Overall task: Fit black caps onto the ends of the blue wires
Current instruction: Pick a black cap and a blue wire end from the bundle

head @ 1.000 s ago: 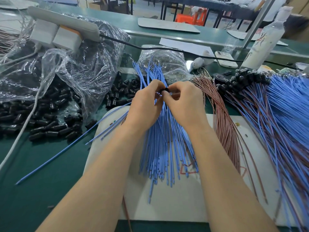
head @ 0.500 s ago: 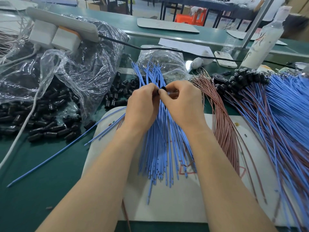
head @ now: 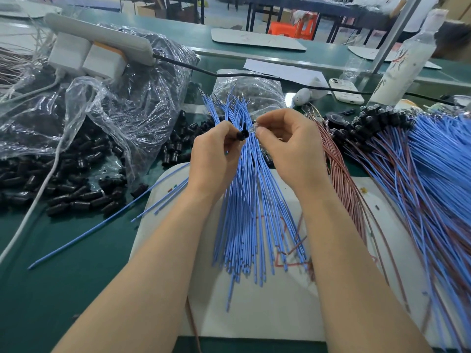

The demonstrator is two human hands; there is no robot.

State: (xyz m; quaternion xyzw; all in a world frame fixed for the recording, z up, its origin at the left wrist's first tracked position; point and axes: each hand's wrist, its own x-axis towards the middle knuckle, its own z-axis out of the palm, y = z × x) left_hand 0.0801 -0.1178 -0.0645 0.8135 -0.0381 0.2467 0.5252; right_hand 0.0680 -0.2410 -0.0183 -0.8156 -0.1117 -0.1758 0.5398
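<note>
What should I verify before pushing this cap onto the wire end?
1. The black cap sits in the grip of the left hand: ok.
2. The right hand pinches a clear-tipped wire end beside the cap: ok.
3. Cap opening lined up with that end: cannot tell, fingers hide it.
4. Cap fully seated: cannot tell.
5. Spare blue wires lie on the white board: ok.
6. More loose caps piled at left: ok.
</note>
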